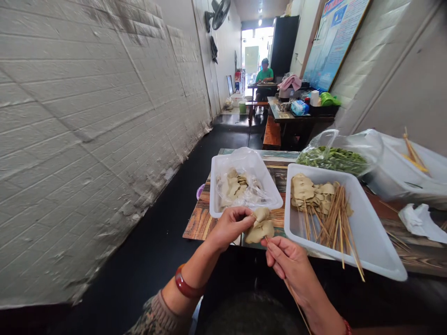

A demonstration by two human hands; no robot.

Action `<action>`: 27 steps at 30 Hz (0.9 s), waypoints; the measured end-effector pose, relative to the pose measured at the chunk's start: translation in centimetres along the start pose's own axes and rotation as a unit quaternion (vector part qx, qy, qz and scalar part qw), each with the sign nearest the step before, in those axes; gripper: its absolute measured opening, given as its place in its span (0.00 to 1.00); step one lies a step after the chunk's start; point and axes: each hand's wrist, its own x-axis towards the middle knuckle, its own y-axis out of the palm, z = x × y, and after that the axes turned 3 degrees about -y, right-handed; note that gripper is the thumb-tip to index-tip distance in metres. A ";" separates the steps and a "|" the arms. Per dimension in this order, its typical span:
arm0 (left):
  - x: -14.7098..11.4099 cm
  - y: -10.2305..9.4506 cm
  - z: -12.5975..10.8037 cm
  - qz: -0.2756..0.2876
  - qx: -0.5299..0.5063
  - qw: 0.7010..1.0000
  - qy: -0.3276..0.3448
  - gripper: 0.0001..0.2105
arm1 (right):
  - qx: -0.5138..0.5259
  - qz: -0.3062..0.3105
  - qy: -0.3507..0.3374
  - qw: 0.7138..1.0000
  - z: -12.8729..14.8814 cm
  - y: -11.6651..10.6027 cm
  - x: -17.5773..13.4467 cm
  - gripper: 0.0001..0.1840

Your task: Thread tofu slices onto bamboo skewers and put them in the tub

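Note:
My left hand (233, 226) pinches the edge of pale beige, flat, folded food slices (260, 229), whose exact kind I cannot tell. A thin bamboo skewer (296, 304) runs into these slices from below, and my right hand (287, 256) is closed around it just under them. Behind my left hand stands a white plastic tub (215, 186) with a clear bag of similar slices (234, 186) inside. To the right, a second white tub (370, 232) holds loaded skewers (333, 218), their beige slices toward the far left corner and their sticks pointing at me.
A clear bag of green vegetables (335, 160) lies behind the right tub, beside another white container (401, 158). Crumpled white tissue (421, 221) and loose skewers (398, 241) lie at the right of the wooden table (197, 223). A person in green (265, 74) sits far back.

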 end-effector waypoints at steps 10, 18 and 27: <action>0.9 0.0 1.5 -0.027 -0.079 0.996 -0.014 0.15 | -0.039 -0.014 -0.013 0.999 0.2 -0.1 -0.4 0.21; 0.9 0.1 1.2 -0.054 -0.065 0.996 0.018 0.15 | -0.070 -0.011 -0.018 0.997 -0.3 -0.3 -0.3 0.23; 0.7 0.3 1.2 -0.123 0.073 0.987 0.078 0.07 | -0.067 -0.025 -0.013 0.997 -0.1 0.2 -0.3 0.22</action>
